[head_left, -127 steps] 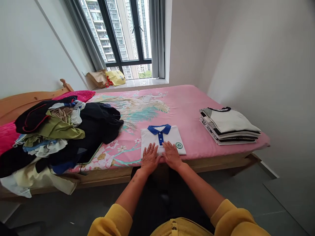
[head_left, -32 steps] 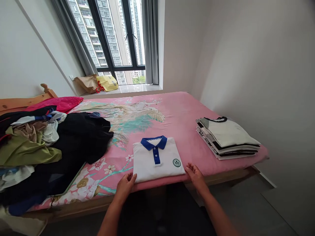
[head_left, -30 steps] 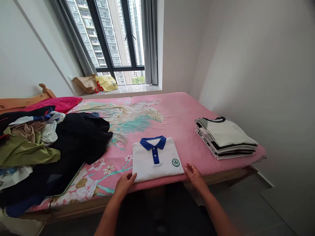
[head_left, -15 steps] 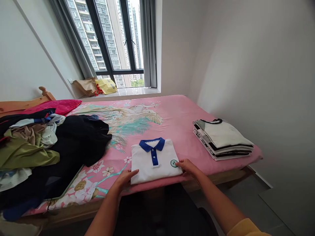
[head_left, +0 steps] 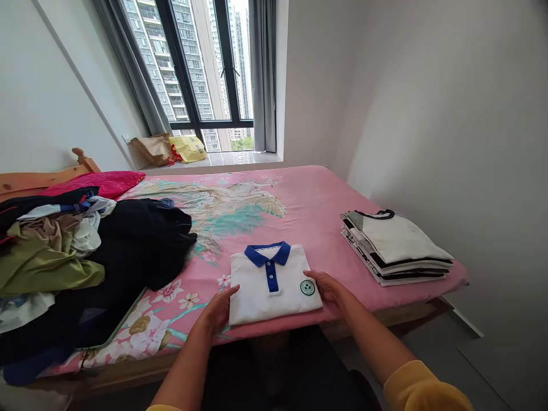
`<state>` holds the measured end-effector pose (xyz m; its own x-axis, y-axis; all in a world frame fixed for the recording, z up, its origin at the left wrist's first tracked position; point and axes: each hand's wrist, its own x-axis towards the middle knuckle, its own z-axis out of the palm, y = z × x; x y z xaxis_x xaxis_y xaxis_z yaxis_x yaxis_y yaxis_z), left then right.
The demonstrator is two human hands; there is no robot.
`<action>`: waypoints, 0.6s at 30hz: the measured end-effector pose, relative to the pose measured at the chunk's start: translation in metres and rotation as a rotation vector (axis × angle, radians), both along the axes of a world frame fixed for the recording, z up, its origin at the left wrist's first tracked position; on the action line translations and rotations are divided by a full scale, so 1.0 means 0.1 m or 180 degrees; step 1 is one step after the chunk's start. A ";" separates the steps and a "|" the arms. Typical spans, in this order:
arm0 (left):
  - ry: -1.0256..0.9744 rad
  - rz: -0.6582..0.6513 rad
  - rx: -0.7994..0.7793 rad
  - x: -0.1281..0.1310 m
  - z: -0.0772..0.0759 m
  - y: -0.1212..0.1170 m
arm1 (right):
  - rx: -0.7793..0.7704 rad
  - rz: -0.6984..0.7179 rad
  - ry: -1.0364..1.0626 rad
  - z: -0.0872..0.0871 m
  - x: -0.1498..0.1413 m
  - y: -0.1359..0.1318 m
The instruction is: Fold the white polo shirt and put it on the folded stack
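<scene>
A white polo shirt (head_left: pixel 252 297) with a blue collar and placket and a round green badge lies folded flat near the bed's front edge, collar facing away from me. My left hand (head_left: pixel 218 308) grips its left side, thumb on top and the other fingers mostly hidden at the edge. On the opposite side, my right hand (head_left: pixel 327 285) holds the shirt just by the badge, its thumb resting over the cloth and its fingers tucked along or under the edge.
To the right stands a neat stack of folded shirts (head_left: pixel 402 240). A loose heap of clothes (head_left: pixel 141 240) covers the bed's left side, near a red pillow (head_left: pixel 107 184). Pink bedding (head_left: pixel 308 200) spreads behind the shirt. Paper bags (head_left: pixel 154 149) rest on the windowsill.
My right hand has shifted from the shirt's lower right corner further up its right side. My left hand has moved slightly up the left edge. The view has tilted a little.
</scene>
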<state>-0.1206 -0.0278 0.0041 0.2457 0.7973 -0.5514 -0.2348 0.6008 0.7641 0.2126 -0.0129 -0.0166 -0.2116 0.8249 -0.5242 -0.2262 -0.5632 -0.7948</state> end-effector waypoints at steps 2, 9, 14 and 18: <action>0.0000 0.0104 -0.0035 0.01 0.02 0.06 | -0.0033 0.0021 0.0127 -0.01 -0.02 0.05; 0.0129 0.0193 -0.0214 0.07 -0.01 0.29 | -0.0022 -0.0156 0.0188 -0.06 -0.12 0.19; 0.0284 0.0046 -0.0242 0.15 0.15 0.29 | 0.0192 -0.0414 0.0179 0.09 -0.16 0.13; 0.0031 -0.0104 -0.0552 0.28 0.44 0.09 | 0.0358 -0.0470 0.0293 0.36 0.05 0.00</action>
<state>-0.0930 -0.0183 0.0481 0.2640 0.6816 -0.6824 -0.2060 0.7310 0.6505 0.2172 -0.0128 0.0194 -0.1270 0.9027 -0.4111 -0.3744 -0.4274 -0.8229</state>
